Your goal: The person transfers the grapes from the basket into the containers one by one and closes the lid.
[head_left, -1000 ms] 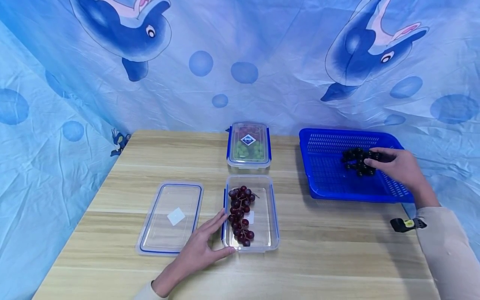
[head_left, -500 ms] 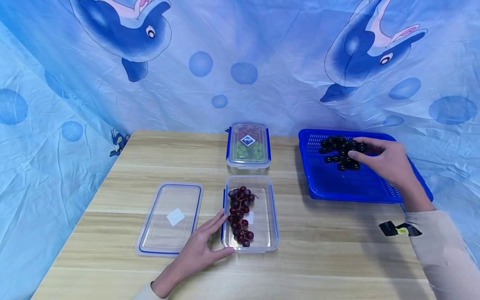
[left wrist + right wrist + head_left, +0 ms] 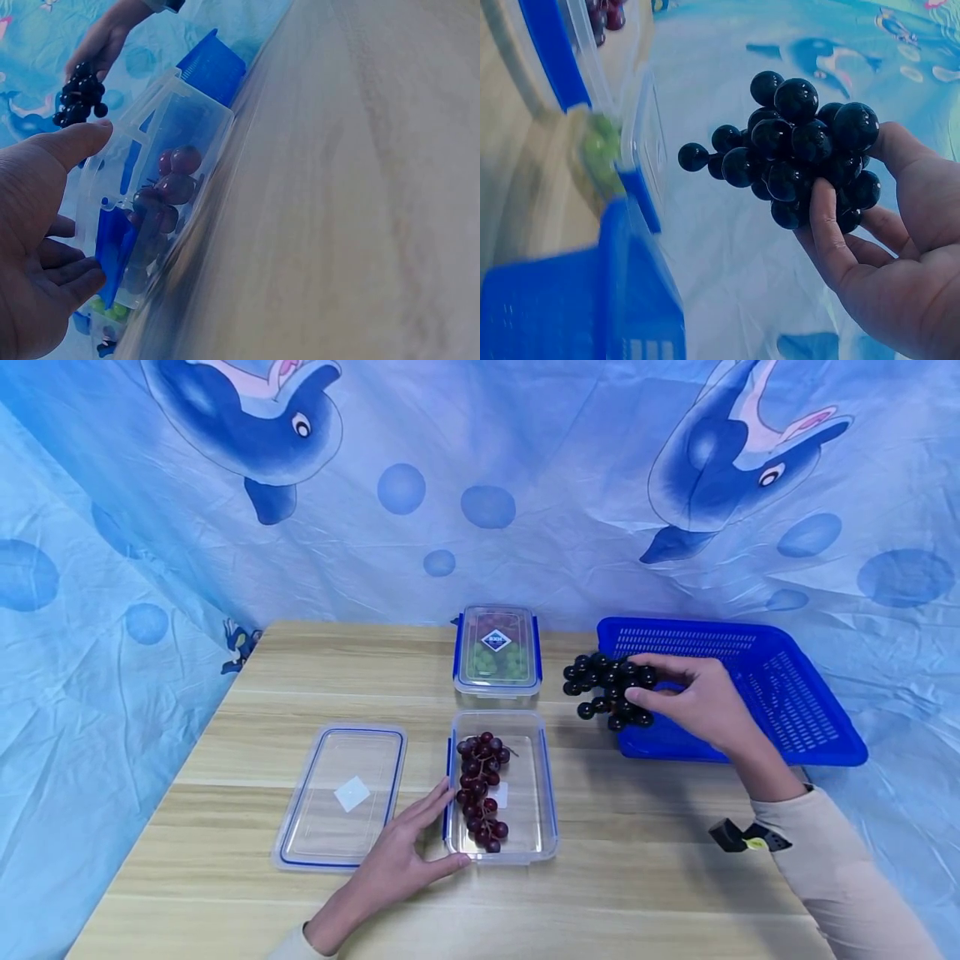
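A bunch of black grapes (image 3: 611, 687) is pinched in my right hand (image 3: 693, 702), held in the air over the left edge of the blue basket (image 3: 813, 710). The right wrist view shows the fingers curled round the black grapes (image 3: 795, 150). My left hand (image 3: 397, 856) rests against the near left corner of an uncovered clear container (image 3: 528, 827), thumb at its front rim, fingers along its left side. Inside that container, on its left half, lies a bunch of red grapes (image 3: 482, 793).
A lidded container (image 3: 497, 672) with green and reddish fruit stands behind the uncovered one. To the left, a clear lid with a blue seal (image 3: 337, 827) lies flat on the wooden table (image 3: 637, 877). A dolphin-printed sheet (image 3: 555, 552) hangs behind the table.
My right hand has lifted the black grapes out of the basket and carried them left, past its left rim. The left hand and both containers have stayed in place.
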{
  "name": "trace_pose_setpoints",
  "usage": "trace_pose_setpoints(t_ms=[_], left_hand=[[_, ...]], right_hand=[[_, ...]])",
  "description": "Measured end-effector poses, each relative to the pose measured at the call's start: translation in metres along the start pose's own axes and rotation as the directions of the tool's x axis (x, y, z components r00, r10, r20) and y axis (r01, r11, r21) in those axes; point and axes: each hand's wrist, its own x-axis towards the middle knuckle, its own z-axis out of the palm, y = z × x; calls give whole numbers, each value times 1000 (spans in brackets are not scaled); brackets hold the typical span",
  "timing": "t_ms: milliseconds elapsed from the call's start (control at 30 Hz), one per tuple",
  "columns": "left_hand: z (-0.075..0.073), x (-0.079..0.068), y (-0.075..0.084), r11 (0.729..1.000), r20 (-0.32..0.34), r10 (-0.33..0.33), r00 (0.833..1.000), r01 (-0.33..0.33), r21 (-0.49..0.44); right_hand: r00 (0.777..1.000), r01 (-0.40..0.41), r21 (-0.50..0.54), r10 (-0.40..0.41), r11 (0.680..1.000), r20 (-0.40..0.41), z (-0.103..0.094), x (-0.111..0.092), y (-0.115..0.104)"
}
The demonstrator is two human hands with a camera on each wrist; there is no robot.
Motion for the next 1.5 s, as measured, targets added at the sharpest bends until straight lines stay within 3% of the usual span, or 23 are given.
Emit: trace_pose_setpoints(t_ms=[200,667,1133,1300,1500], left_hand=[[0,0,0,1000,0,-1,1000,1,-1],[1,1,1,1000,-8,17,1000,-17,2],[1,3,2,1000,-5,25,1000,-25,5],[0,3,2,998,-19,58,998,-58,18],[-1,2,2,998,-20,54,998,-54,19]], right_hand=[[996,-11,134,-1,991,92,23,1,-1],[978,-88,177,52,980,200,84,2,4],[976,-54,-24,58,998,210,114,-9,-4],[966,-34,-53,46,998,254,118,-16,-8],[958,-25,-72,44,997,284,125,-26,-15]])
